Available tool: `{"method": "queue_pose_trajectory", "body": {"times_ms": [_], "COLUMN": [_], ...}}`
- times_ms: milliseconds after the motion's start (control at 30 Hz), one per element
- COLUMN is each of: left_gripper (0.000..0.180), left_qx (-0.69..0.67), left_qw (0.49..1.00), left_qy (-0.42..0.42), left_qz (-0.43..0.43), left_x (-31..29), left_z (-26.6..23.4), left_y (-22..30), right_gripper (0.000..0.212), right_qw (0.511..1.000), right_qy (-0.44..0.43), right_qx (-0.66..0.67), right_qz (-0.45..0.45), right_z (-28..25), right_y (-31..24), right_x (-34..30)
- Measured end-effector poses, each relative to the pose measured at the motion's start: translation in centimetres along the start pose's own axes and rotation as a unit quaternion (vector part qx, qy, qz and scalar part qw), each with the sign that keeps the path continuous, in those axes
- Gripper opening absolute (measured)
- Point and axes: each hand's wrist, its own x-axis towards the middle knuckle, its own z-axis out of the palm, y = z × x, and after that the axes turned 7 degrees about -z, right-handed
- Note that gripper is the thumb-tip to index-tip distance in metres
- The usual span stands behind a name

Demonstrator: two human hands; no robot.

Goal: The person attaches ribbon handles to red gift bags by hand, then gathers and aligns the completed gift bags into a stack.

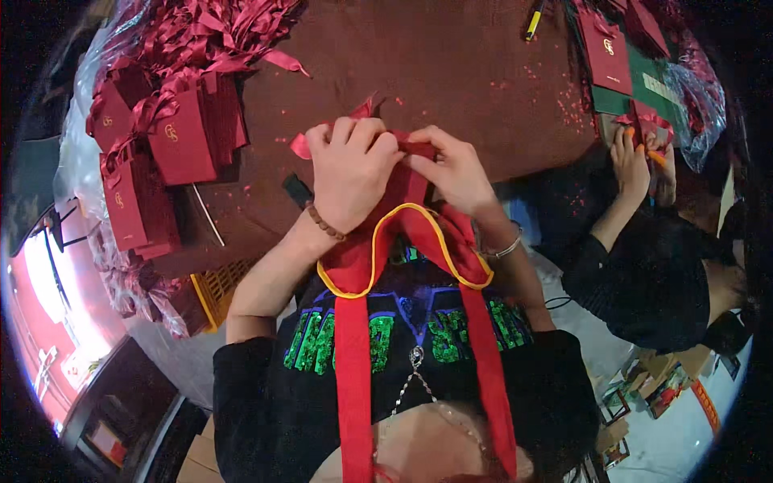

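My left hand and my right hand meet near the table's front edge, fingers pinched on a shiny red ribbon. One ribbon end sticks out past my left fingers, another above the knuckles. Beneath the hands hangs a dark red panel, probably a small paper gift bag, mostly covered by hands and apron. The fingertips and the ribbon's middle are partly hidden. My red apron with yellow trim bunches up just below the wrists.
Red gift bags with ribbon bows are stacked at the left, below a heap of loose ribbons. A thin stick lies nearby. A yellow cutter lies at the far side. Rightward, a co-worker's hands handle another bag with orange-handled scissors.
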Motion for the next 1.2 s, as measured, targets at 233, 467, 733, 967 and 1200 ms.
{"method": "queue_pose_trajectory", "body": {"times_ms": [233, 467, 733, 967, 1200], "left_gripper": [0.017, 0.026, 0.03, 0.022, 0.023], "left_qx": [-0.048, -0.05, -0.027, -0.061, -0.137], "left_qw": [0.996, 0.997, 0.994, 0.993, 0.962], "left_qy": [-0.062, -0.053, -0.093, -0.092, -0.231], "left_qz": [0.034, 0.04, 0.041, 0.047, -0.036], "left_x": [-0.2, -0.2, 1.0, 0.6, 1.6], "left_z": [-0.3, -1.8, -0.9, -0.4, -1.3], "left_y": [0.2, 0.2, 0.0, -0.6, -2.0], "right_gripper": [0.021, 0.019, 0.019, 0.022, 0.018], "right_qw": [0.985, 0.983, 0.998, 0.998, 0.996], "right_qy": [0.023, 0.013, 0.008, -0.048, -0.039], "right_qx": [0.155, 0.162, 0.059, 0.029, 0.039], "right_qz": [0.077, 0.088, 0.015, -0.028, -0.068], "right_z": [-1.1, 0.0, 0.0, -0.5, 0.2], "right_y": [2.5, 2.2, 0.5, 0.2, 0.1], "right_x": [-0.9, -0.9, -1.5, -1.8, -1.9]}}
